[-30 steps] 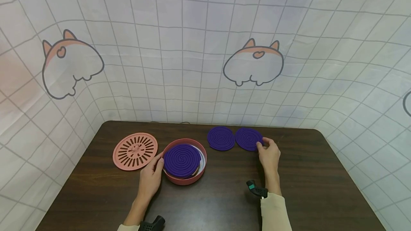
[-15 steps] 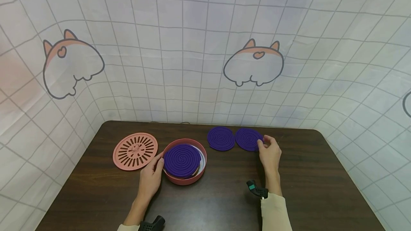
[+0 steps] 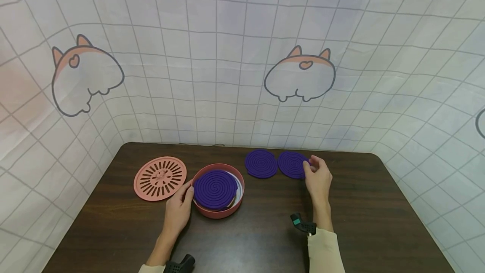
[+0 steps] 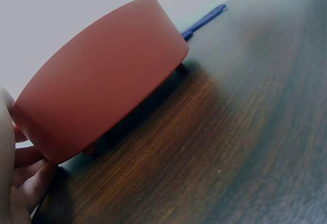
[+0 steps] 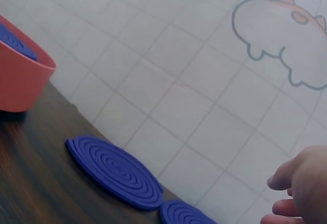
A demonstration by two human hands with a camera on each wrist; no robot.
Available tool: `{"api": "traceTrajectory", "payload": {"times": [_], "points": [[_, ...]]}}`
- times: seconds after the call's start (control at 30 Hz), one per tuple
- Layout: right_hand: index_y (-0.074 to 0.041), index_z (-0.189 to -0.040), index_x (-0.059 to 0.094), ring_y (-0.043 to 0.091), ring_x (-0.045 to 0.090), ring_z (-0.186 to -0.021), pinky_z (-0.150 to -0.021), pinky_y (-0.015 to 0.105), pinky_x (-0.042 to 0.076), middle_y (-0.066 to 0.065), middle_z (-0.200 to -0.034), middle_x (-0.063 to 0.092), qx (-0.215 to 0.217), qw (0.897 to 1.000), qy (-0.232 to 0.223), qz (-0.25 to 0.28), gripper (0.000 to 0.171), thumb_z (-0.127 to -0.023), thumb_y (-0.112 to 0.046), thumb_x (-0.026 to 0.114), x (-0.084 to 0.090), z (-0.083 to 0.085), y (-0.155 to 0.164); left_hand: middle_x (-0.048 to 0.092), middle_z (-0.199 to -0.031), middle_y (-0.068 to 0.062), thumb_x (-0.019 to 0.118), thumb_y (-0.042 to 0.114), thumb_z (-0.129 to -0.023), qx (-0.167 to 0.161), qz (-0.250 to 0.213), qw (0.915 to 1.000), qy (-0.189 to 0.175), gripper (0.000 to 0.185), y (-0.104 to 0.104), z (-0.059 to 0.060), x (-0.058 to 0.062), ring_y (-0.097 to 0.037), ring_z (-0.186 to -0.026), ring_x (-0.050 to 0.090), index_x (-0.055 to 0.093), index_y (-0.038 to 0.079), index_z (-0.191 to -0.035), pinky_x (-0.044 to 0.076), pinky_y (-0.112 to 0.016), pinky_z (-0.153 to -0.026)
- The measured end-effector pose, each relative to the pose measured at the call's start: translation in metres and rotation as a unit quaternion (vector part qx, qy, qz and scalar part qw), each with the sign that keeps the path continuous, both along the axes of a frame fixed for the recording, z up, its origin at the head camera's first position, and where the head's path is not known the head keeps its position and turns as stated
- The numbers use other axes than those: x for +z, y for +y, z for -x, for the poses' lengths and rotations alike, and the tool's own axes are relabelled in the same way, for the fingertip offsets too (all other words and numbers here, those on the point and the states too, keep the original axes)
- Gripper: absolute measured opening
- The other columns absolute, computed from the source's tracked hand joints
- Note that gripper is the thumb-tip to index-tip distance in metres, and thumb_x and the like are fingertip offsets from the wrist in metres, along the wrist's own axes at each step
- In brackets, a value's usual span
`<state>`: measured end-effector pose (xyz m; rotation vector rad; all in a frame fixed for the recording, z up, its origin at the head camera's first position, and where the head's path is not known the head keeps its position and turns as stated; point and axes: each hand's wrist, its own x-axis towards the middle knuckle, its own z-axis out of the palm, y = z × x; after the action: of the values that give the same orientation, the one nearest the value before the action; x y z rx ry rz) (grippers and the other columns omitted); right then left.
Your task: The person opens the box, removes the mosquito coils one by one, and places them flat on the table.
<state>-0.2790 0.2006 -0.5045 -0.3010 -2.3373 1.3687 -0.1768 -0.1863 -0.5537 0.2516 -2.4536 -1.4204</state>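
A pink round bowl holds a purple spiral coil. My left hand cups the bowl's left wall, thumb at the rim; in the left wrist view its fingers curl against the base of the bowl. Two more purple coils lie flat farther back: the left coil and the right coil. My right hand pinches the right coil's right edge. The right wrist view shows the left coil, part of the right coil and my fingers.
A pink slotted lid lies flat left of the bowl. The dark wooden table is backed by a white gridded cloth with cartoon prints. Wrist-camera mounts sit on both forearms.
The right hand's fingers have crept slightly up and closed on the right coil's edge. The left hand and the bowl have not moved.
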Motion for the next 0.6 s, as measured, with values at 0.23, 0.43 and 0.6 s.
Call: {"api": "traceTrajectory", "payload": {"times": [0.23,0.43,0.6], "points": [[-0.001,-0.127,0.064,0.025,0.067,-0.094,-0.066,0.0,0.038,0.018,-0.116,0.071,0.006,1.0,0.019,0.002,0.036,-0.095,-0.018,0.065,0.006,0.0,-0.009,0.068,-0.133,-0.008,0.05,0.038,-0.105,0.0,-0.003,1.0,0.004,0.041,0.0,0.0,-0.001,-0.026,-0.127,0.062,0.063,0.017,-0.137,0.049,-0.048,-0.105],[-0.001,-0.123,0.066,0.02,0.064,-0.09,-0.066,0.001,0.038,0.015,-0.11,0.073,0.011,0.999,0.04,-0.007,0.034,-0.094,-0.018,0.067,0.012,-0.002,-0.017,0.067,-0.134,-0.01,0.049,0.039,-0.105,0.0,0.0,1.0,0.001,0.042,0.0,0.0,-0.002,-0.028,-0.127,0.061,0.062,0.016,-0.138,0.049,-0.05,-0.105],[0.0,-0.123,0.066,0.023,0.065,-0.091,-0.067,0.002,0.039,0.016,-0.11,0.073,0.016,0.999,0.044,-0.003,0.034,-0.094,-0.017,0.067,0.016,-0.004,-0.022,0.067,-0.134,-0.01,0.049,0.039,-0.105,-0.001,0.001,1.0,-0.002,0.043,0.0,0.0,-0.002,-0.029,-0.127,0.061,0.062,0.016,-0.138,0.049,-0.051,-0.104]]}}
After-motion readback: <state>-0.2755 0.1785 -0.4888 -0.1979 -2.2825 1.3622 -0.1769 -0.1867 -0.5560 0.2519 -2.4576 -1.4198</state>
